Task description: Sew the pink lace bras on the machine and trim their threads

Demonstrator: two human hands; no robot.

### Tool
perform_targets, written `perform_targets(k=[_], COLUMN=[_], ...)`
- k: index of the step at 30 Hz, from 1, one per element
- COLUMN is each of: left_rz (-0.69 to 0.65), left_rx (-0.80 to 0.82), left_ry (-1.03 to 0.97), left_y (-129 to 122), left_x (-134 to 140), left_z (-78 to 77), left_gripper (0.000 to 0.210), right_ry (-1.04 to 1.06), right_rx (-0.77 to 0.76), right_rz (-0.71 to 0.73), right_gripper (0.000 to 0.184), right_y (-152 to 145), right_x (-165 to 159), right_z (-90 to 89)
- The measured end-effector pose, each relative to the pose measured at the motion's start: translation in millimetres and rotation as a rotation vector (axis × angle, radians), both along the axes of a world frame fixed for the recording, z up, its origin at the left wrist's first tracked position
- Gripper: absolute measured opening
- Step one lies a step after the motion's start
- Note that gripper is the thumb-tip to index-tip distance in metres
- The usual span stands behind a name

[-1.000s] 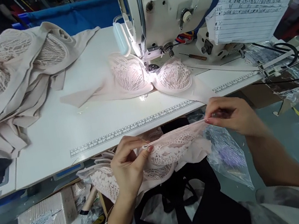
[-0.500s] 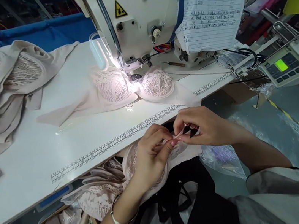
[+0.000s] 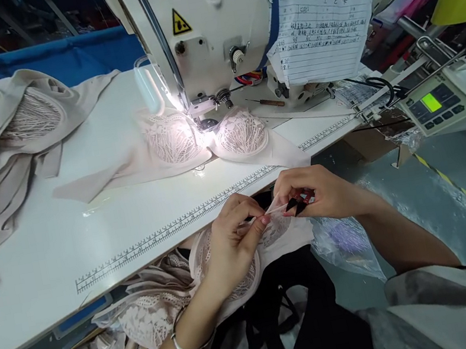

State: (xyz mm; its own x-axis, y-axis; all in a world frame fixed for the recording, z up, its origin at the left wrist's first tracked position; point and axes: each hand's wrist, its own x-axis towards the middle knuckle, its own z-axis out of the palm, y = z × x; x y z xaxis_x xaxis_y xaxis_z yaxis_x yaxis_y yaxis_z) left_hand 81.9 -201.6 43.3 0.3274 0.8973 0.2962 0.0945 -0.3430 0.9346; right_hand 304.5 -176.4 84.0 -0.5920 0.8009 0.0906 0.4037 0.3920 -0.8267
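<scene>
Left fingers, right fingers, lace garment pinched between, spreading below them

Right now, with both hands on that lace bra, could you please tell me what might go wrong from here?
First, what look like dark-tipped snips in the right hand sit close to the left hand and the pinched lace bra, so a slip might nick either. Second, another bra lies at the sewing machine, its band reaching the front edge of the table near the right hand, so a bump could pull it askew.
</scene>
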Motion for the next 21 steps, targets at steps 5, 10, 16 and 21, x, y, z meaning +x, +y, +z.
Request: perform_targets(k=[5,10,16,21], left_rz=[-0.019,-0.043,-0.048,0.005], left_rx=[-0.061,-0.17,-0.24,-0.275], left_ry=[-0.058,-0.129,-0.146,-0.069], left_y=[-2.5,-5.0,-4.6,-3.0], left_x=[3.1,8.2,11.1,18.8], left_z=[0.9,1.0,0.8,4.3], left_gripper=[0.018,0.021,0.023,0.017], right_ry=[0.127,0.234,0.218,0.158], right_rx=[-0.026,-0.064,-0.072,-0.129], right_rz=[-0.14,-0.198,-0.243,-0.274], right_gripper=[0.022,0.026,0.029,0.032], right_y=[-0.5,-3.1,-7.7,-14.4], right_x=[-1.0,-4.1,-8.8,-16.1], right_z=[-0.3,-6.1,-3.5,3.6])
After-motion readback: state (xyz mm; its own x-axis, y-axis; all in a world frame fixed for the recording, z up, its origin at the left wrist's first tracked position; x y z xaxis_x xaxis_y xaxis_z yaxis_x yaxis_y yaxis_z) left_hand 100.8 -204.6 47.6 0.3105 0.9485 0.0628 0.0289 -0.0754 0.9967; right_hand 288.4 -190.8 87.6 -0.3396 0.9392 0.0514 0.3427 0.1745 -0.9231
